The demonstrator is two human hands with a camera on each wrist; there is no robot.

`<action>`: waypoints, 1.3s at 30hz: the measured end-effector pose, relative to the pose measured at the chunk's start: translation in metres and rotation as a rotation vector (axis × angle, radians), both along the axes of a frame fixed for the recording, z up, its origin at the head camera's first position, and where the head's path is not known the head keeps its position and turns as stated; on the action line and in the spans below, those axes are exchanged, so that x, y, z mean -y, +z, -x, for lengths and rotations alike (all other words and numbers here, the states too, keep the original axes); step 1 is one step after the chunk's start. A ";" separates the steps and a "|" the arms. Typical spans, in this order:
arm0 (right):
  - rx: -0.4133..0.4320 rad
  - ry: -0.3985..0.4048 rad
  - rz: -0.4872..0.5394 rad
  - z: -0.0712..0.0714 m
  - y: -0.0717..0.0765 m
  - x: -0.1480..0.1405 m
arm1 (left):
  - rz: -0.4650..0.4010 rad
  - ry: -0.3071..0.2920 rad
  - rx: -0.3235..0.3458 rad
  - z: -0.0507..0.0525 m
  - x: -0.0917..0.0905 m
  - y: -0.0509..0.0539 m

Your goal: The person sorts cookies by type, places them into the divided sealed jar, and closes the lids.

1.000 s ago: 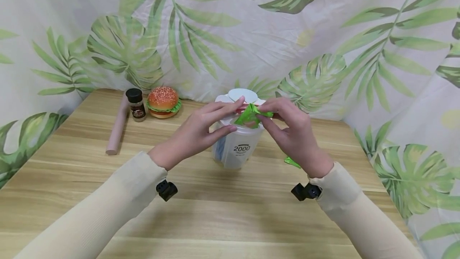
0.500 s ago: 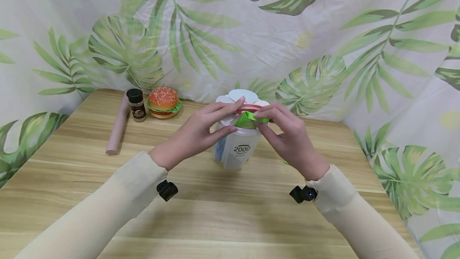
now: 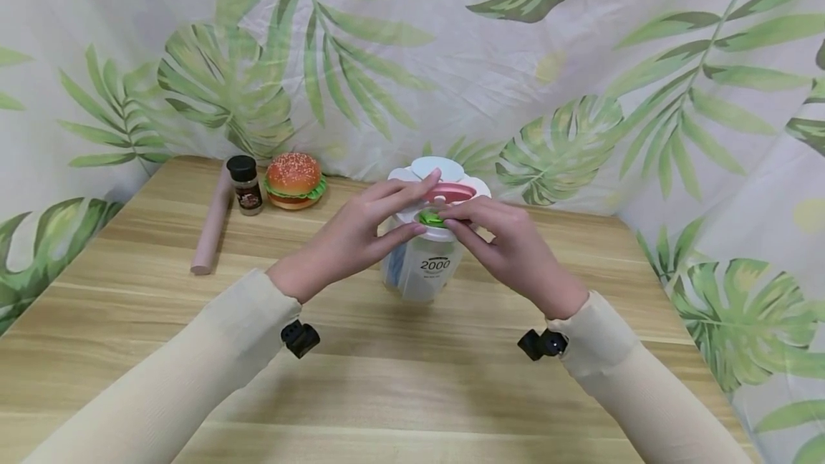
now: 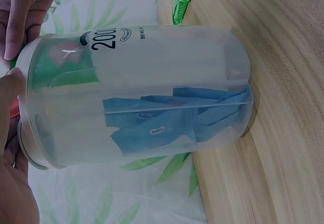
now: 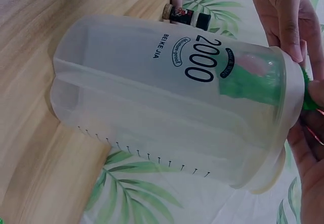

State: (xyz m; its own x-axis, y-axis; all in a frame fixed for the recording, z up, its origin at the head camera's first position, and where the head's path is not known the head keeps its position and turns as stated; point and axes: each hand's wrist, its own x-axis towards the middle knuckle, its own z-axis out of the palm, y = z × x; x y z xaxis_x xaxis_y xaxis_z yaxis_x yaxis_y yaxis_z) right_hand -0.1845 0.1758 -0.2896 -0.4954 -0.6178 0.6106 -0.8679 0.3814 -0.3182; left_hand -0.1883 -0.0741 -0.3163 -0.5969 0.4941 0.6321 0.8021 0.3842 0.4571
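A translucent storage container [image 3: 419,274] marked 2000 stands upright on the table, with a white lid and a raised red flap [image 3: 454,192]. My left hand [image 3: 367,228] grips its top, thumb at the front rim, fingers over the lid. With thumb and fingers, my right hand [image 3: 509,245] pinches the top of a green packet [image 3: 430,218] at the lid's opening. Most of that packet hangs inside, visible through the wall in the right wrist view. Blue packets [image 4: 152,118] lie low in another compartment in the left wrist view.
A second green packet [image 4: 180,2] lies on the table beside the container. At the back left are a pink cylinder [image 3: 211,228], a black-capped spice jar [image 3: 245,186] and a hamburger [image 3: 294,181]. A leaf-patterned cloth [image 3: 387,56] hangs behind.
The green packet has gone down into the container's opening, with my right hand moving down and left along with it. My left hand has stayed on the lid.
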 end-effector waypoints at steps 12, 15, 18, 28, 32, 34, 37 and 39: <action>0.019 0.025 -0.025 0.001 -0.001 -0.002 | 0.006 0.010 0.026 -0.002 0.000 0.002; 0.026 0.020 0.042 0.000 -0.002 -0.008 | 0.004 0.006 0.020 -0.001 0.000 0.003; 0.022 0.005 0.145 0.000 -0.004 -0.017 | 0.007 0.010 0.021 -0.001 -0.001 0.002; 0.321 -0.304 0.300 0.012 -0.025 -0.071 | 0.026 0.035 0.040 -0.001 -0.001 0.003; 0.470 -0.504 0.119 0.021 -0.041 -0.096 | 0.025 0.033 0.034 -0.001 0.000 0.003; 0.541 -0.569 0.013 0.026 -0.049 -0.107 | 0.024 0.029 0.034 -0.001 0.000 0.003; 0.652 -0.623 -0.105 0.031 -0.063 -0.121 | 0.025 0.024 0.036 0.000 0.000 0.004; 0.725 -0.635 -0.150 0.034 -0.073 -0.130 | 0.026 0.018 0.037 0.000 0.000 0.004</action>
